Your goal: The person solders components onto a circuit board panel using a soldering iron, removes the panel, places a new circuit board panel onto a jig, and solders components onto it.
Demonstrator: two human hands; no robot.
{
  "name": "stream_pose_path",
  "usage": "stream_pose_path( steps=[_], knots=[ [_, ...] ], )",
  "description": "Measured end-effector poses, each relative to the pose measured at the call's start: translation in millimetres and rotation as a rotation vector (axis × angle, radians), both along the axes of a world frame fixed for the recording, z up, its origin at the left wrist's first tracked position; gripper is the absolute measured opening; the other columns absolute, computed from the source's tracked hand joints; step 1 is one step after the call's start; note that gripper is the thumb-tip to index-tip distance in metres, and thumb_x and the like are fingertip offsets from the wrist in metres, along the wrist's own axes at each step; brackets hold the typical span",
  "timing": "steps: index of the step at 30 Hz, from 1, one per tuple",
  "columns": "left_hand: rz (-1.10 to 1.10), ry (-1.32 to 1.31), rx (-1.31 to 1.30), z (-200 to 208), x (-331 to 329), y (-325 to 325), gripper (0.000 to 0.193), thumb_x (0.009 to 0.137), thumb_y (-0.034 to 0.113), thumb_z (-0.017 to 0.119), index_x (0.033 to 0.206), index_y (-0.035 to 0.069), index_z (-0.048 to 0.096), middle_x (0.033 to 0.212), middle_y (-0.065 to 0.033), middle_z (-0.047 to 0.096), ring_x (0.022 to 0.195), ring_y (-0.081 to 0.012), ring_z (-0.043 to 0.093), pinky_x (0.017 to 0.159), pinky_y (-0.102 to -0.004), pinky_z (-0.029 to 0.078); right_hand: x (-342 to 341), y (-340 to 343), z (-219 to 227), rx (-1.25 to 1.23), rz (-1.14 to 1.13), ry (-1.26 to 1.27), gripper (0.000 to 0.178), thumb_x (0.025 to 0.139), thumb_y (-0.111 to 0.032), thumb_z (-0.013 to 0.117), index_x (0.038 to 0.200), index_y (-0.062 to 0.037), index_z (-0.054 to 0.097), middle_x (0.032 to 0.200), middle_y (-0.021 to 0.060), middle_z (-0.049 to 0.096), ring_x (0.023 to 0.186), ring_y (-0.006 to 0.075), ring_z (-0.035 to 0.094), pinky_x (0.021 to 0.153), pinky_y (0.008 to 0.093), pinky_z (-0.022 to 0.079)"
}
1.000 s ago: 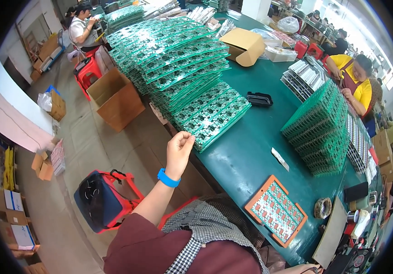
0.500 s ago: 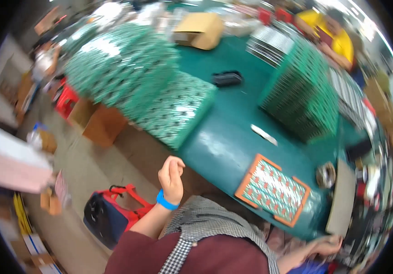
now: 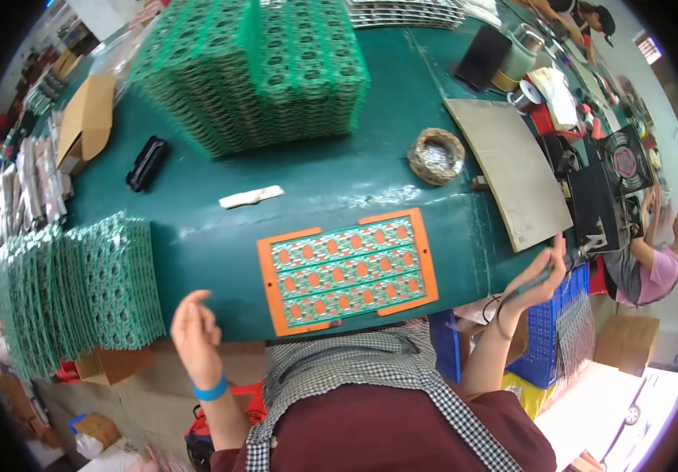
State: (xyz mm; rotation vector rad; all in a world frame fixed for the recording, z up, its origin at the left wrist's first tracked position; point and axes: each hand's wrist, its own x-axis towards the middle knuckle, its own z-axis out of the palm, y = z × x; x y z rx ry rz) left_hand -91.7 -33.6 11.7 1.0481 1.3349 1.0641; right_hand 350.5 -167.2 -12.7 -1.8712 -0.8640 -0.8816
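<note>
Wearer now faces the table (image 3: 197,204), so the green circuit panel (image 3: 347,258) in its orange frame (image 3: 275,308) lies between both hands; left hand (image 3: 197,338) half-open, apparently empty, apart from the board stack (image 3: 122,287); right hand (image 3: 534,282) fingers extended near the grey sheet (image 3: 512,173), contents unclear.

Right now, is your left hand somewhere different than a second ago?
Yes: the left hand has come away from the green board stack at left, toward the orange frame.

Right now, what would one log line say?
left hand: nothing visible in it | right hand: near flat grey rectangular board, grip unclear | green circuit panel: in orange rectangular frame
</note>
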Motion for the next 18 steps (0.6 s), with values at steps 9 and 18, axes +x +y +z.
stream_pose_path(
  steps=[9, 18],
  knots=[
    [0.163, 0.648, 0.913, 19, 135, 53, 0.011, 0.096, 0.005, 0.052, 0.095, -0.002, 0.06, 0.09, -0.0107, 0.061, 0.078, -0.0173, 0.057, 0.069, -0.029, 0.045, -54, -14, 6, 0.023, 0.664, 0.56, 0.085, 0.087, -0.072, 0.036, 0.12, 0.0048, 0.05, 0.073, 0.0118, 0.059, 0.056, 0.0141, 0.051, 0.05, 0.0219, 0.038],
    [-0.115, 0.755, 1.363, 99, 175, 91, 0.018, 0.078, -0.004, 0.059, 0.096, -0.001, 0.061, 0.083, -0.0091, 0.06, 0.071, -0.0209, 0.057, 0.064, -0.0314, 0.047, -37, 9, 21, -0.152, 0.893, 0.488, 0.033, 0.084, -0.02, 0.071, 0.103, 0.0039, 0.059, 0.083, 0.0146, 0.065, 0.067, 0.0209, 0.063, 0.063, 0.0279, 0.051]
  ],
)
